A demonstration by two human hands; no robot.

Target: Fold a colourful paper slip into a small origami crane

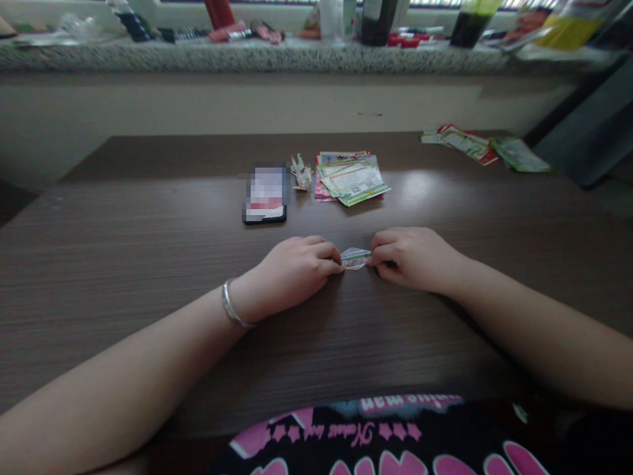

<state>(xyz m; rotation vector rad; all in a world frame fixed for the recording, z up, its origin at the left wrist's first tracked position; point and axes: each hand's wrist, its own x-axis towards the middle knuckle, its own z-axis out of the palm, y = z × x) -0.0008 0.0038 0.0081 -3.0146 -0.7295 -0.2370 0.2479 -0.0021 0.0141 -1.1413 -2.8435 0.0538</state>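
A small folded piece of printed paper (355, 258) lies low over the brown table, between my two hands. Its left end is pinched by my left hand (306, 267), which has a silver bracelet (230, 303) at the wrist. At the opposite end, my right hand (408, 258) grips the paper with closed fingers. Beyond the hands stand a folded paper figure (301, 174) and, right of it, a stack of printed leaflets (352, 178). Left of the figure is a phone (266, 194), its screen pixelated.
More leaflets (469, 143) lie at the table's (148, 264) far right corner. Behind the table runs a granite sill (277, 59) crowded with bottles, a red cylinder (219, 13) and small items. A dark object (588, 119) stands at the right edge.
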